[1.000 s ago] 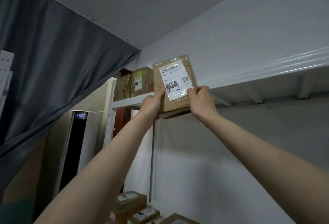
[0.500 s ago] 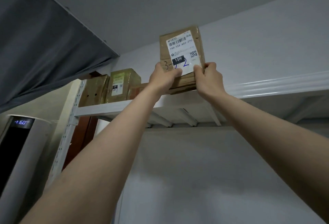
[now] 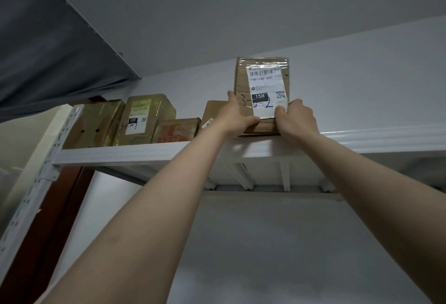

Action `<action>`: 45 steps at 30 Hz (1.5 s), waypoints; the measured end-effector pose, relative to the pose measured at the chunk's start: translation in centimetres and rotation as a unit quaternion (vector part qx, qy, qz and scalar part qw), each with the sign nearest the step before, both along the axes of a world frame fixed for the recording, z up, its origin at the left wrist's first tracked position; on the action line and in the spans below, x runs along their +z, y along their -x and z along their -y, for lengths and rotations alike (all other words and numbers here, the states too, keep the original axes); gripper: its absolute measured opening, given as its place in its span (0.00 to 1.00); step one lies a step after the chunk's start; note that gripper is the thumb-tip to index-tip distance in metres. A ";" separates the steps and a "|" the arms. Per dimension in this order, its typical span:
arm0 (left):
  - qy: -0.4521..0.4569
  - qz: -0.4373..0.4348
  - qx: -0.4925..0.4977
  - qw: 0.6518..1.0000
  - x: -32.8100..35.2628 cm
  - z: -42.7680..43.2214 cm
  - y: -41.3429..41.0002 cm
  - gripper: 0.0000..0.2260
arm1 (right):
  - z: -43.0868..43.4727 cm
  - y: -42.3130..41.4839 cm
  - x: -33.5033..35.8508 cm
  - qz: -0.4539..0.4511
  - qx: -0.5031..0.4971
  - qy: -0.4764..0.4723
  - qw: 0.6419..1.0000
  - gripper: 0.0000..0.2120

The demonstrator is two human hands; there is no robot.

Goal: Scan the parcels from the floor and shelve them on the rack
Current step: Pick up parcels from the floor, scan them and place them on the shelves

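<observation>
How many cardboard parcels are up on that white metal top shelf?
5, left to right: brown box with holes, green-taped box, low red-printed box, plain brown box, upright white-labelled parcel. Others may hide behind them.

The left hand (image 3: 237,118) and right hand (image 3: 298,117) grip the lower corners of a parcel (image 3: 264,81) that stands upright on the shelf (image 3: 120,154), label facing out. Left of the left hand, four boxes (image 3: 144,120) sit along the shelf.
</observation>
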State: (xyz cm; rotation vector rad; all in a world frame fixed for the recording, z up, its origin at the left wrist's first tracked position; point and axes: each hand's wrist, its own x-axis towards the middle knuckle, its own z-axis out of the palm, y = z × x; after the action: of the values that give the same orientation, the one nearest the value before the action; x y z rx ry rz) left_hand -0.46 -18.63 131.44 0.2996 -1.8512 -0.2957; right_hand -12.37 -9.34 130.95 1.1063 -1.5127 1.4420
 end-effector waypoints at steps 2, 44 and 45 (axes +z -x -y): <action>0.008 0.007 0.014 1.000 0.1 0.5 0.7 0.42 | 0.2 0.5 0.4 0.003 -0.044 -0.021 0.999 0.20; 0.072 -0.007 0.195 0.978 -1.8 3.4 4.1 0.16 | 3.2 1.3 0.0 -0.117 -0.271 -0.122 0.948 0.10; 0.077 -0.023 0.180 0.980 -2.0 3.5 4.2 0.18 | 3.3 1.5 -0.1 -0.130 -0.277 -0.110 0.946 0.10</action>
State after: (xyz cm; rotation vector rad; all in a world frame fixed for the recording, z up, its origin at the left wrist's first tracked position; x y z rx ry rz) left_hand -4.65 -22.15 129.49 0.5062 -1.7240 0.0890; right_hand -13.86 -12.64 130.88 0.8568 -1.6438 0.7284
